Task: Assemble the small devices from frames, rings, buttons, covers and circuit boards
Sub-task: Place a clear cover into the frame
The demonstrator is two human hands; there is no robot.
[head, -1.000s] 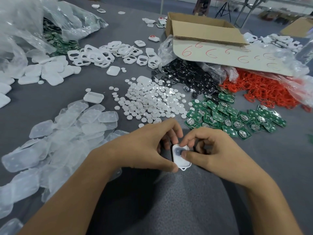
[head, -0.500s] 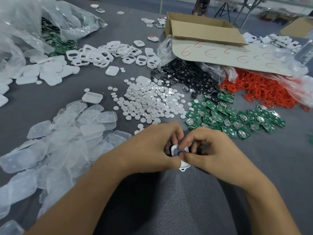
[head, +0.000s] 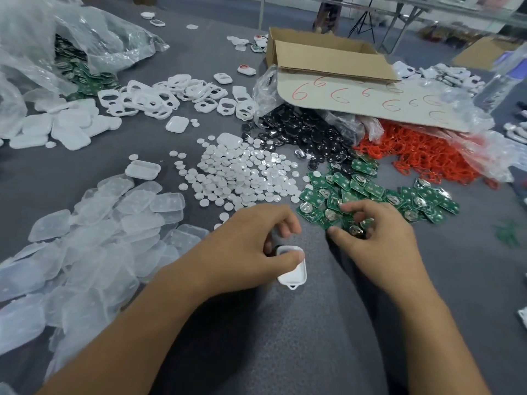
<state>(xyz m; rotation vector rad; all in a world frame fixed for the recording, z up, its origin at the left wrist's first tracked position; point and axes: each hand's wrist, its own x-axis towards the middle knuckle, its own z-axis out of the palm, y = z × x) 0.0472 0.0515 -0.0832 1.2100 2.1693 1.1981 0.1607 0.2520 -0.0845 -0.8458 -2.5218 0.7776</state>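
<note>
The step in hand looks like fitting a circuit board into a part-built unit. The left hand (head: 251, 246) grips the white frame (head: 293, 273) low over the grey desk (head: 285, 337), just below the middle of the view. Its thumb lies across the frame's upper face and its fingers (head: 288, 226) are curled behind.

The right hand (head: 376, 246) sits at 2 o'clock from the frame, at the near edge of the green circuit boards (head: 368, 189). Its fingers are bent over a few boards with the thumb spread apart. Whether one is actually pinched cannot be told.

The next move probably calls for singling out one board, turning its metal clip the right way and seating it squarely in the frame.

The frame is a glossy rounded rectangle with a small loop at its near end and something dark showing at its far end. White buttons (head: 242, 172) lie at 11 o'clock, translucent covers (head: 137, 206) at 9 o'clock and red rings (head: 422, 155) at 1 o'clock.
</note>
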